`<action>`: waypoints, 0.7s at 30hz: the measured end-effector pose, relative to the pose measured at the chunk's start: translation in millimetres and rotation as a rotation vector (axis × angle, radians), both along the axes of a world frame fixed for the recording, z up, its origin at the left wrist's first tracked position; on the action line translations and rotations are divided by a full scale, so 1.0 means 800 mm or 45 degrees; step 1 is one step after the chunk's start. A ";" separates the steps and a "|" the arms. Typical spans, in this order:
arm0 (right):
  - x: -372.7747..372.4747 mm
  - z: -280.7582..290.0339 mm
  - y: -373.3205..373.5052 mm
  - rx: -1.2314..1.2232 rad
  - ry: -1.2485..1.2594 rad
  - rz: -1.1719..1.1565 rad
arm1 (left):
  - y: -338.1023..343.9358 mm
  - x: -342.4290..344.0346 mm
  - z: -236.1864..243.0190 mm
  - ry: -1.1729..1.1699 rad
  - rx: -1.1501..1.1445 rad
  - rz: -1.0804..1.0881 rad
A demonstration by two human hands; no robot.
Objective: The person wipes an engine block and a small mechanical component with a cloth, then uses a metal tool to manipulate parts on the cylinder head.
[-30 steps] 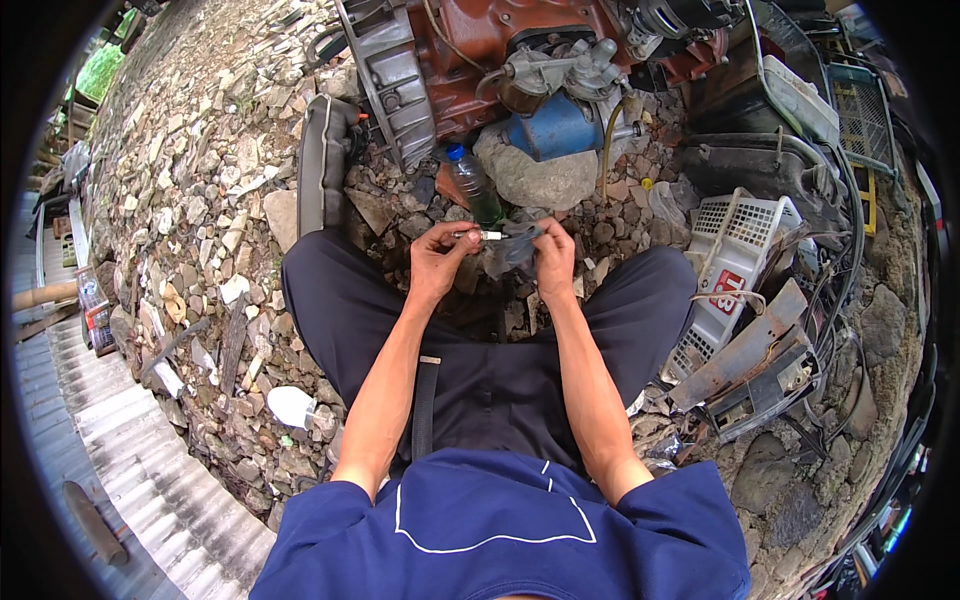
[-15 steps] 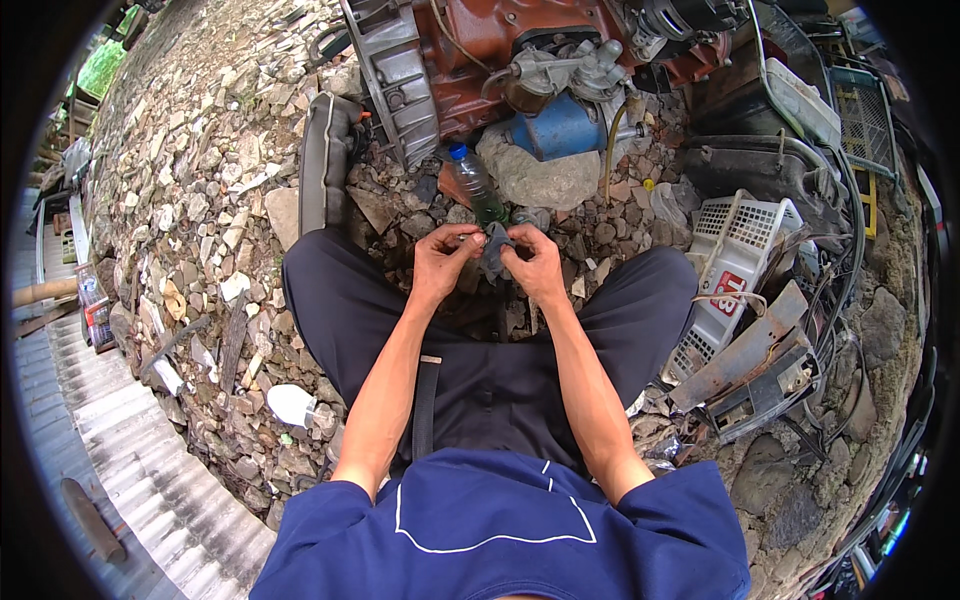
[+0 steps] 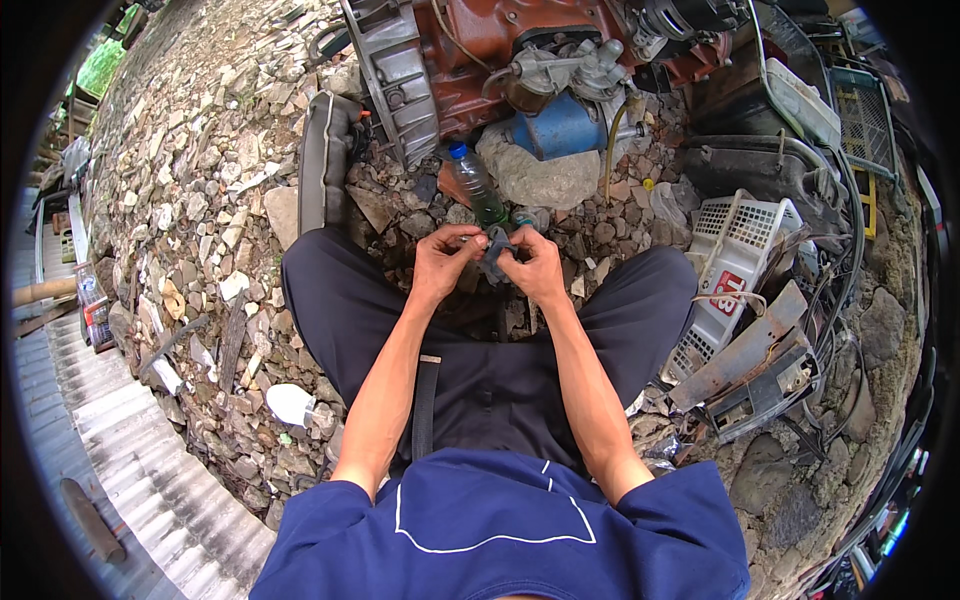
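Observation:
Between my knees, both hands are close together at a crumpled dark grey cloth (image 3: 495, 252). My right hand (image 3: 535, 265) pinches the cloth between thumb and fingers. Thumb and fingertips of my left hand (image 3: 443, 265) are pressed together at the cloth's left side, around something small that I cannot make out. Just beyond the fingers a clear plastic bottle (image 3: 472, 178) with a blue cap and some green liquid leans on the stones. A small clear container with a teal tint shows partly beside it, behind my right hand.
A large rusty-red engine block (image 3: 470, 65) with a grey metal housing lies ahead. Below it are a blue cylinder (image 3: 560, 128) and a pale rock (image 3: 540, 178). A dark metal cover (image 3: 325, 165) stands at left, a white plastic crate (image 3: 735, 255) at right. Rubble covers the ground.
My hands stay in nearly the same place. The right fingers and the cloth have shifted very slightly.

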State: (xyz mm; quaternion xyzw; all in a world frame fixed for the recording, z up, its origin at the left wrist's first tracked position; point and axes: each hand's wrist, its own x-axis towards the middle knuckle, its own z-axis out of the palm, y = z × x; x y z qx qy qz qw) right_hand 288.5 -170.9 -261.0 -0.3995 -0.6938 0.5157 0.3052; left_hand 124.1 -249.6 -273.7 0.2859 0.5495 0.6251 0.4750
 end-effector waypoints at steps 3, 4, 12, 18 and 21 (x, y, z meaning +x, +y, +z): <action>-0.002 -0.003 -0.001 -0.100 0.092 -0.014 | 0.000 0.000 0.000 0.005 -0.007 -0.016; -0.003 -0.005 -0.002 -0.149 0.144 -0.020 | 0.000 0.000 0.001 0.025 -0.030 -0.023; 0.006 -0.048 0.012 -0.669 0.414 -0.048 | 0.000 0.001 0.018 0.156 -0.044 -0.109; -0.004 -0.002 0.012 -1.489 0.365 -0.351 | -0.002 0.000 0.020 0.418 0.092 -0.244; -0.004 0.018 0.014 -1.551 0.185 -0.412 | -0.005 0.003 0.020 0.413 0.030 -0.241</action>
